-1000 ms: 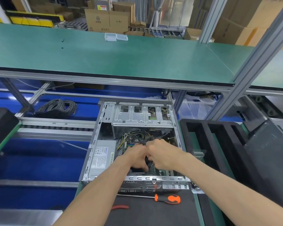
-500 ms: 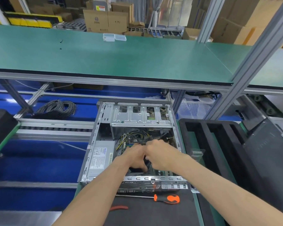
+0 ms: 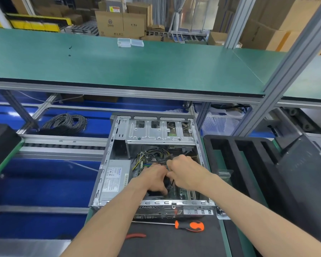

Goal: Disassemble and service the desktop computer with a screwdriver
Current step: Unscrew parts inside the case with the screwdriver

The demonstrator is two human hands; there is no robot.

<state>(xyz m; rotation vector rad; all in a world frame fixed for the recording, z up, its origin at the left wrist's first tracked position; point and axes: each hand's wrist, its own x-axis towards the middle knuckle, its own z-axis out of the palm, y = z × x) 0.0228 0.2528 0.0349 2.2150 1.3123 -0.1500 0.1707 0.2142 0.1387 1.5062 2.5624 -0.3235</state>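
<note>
Open desktop computer (image 3: 152, 160) lay on its side on the bench, side panel off. Both hands were inside it, close together: left hand (image 3: 154, 179) curled on a black part, right hand (image 3: 186, 172) gripped black cables. Orange-handled screwdriver (image 3: 183, 225) lay near the case's near edge on a black mat (image 3: 170, 243). Green shelf (image 3: 119, 64) ran above.

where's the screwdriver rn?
Head view: the screwdriver lies unheld on the dark mat, just in front of the open computer case, orange handle to the right. Red-handled pliers sit to its left.
</note>
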